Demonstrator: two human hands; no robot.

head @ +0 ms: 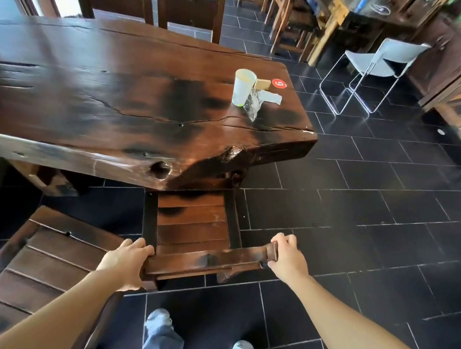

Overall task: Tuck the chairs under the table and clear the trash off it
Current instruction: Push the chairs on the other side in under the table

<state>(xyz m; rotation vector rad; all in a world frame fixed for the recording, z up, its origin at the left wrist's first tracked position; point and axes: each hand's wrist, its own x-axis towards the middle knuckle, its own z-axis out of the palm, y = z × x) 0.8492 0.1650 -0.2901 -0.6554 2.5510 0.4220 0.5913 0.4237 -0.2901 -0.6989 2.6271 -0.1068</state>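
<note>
The dark wooden slatted chair (193,224) stands with the front of its seat under the edge of the thick dark wooden slab desk (104,90), and its top rail (209,258) spans between both grips. The left hand (126,263) curls over the rail's left end and the right hand (286,255) wraps its right end. Both arms reach forward, nearly straight. A white paper cup (242,87), a crumpled clear plastic wrapper (252,104) and paper scraps (271,96) sit together near the desk's far right corner. A second dark wooden chair (43,262) stands just to the left, apart from the desk.

Left grip (126,263), right grip (286,258) on chair back (206,260) — seat partly under table (90,88)
</note>
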